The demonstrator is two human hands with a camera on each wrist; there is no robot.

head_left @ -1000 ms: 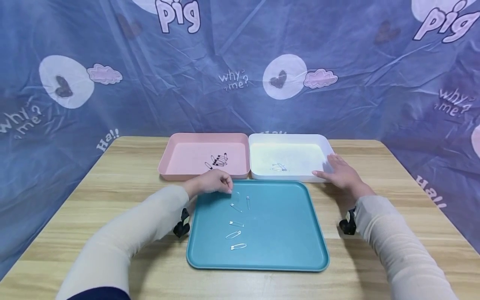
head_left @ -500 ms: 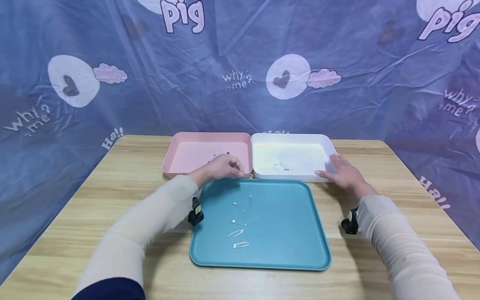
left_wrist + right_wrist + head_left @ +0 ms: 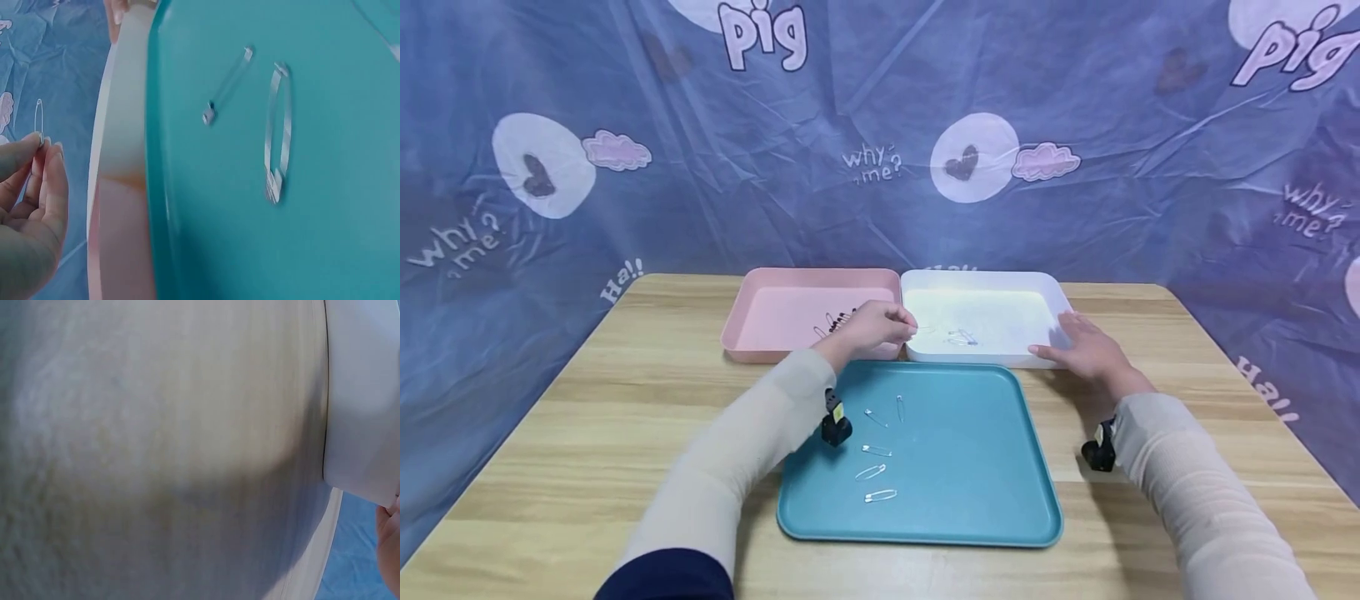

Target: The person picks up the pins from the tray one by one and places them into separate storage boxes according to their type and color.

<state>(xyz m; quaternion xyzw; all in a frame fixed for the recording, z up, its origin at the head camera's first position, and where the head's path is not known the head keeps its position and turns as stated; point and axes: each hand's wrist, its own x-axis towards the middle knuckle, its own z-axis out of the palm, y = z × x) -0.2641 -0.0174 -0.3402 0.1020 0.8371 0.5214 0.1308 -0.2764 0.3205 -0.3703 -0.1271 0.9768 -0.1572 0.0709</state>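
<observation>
My left hand point(image 3: 878, 325) is over the inner edges of the pink and white trays. Between thumb and fingertips it pinches a silver safety pin point(image 3: 39, 119), whose narrow loop points away from the hand. My right hand point(image 3: 1086, 350) rests at the right front corner of the white tray point(image 3: 1007, 308), fingers extended along its rim. A few silver pins point(image 3: 961, 337) lie inside that tray. Several more silver safety pins point(image 3: 880, 496) are spread over the teal tray point(image 3: 977, 450); the left wrist view shows a large safety pin point(image 3: 278, 134) and a smaller one up close.
The pink tray point(image 3: 775, 321) adjoins the white one on its left and holds several black safety pins point(image 3: 840, 320), partly hidden by my left hand. All three trays stand on a wooden table point(image 3: 625, 400). A blue printed cloth point(image 3: 880, 217) hangs behind.
My left hand has gone from the teal tray's back left corner, up and right to the white tray's left side, carrying a safety pin. The right hand stays at its corner.
</observation>
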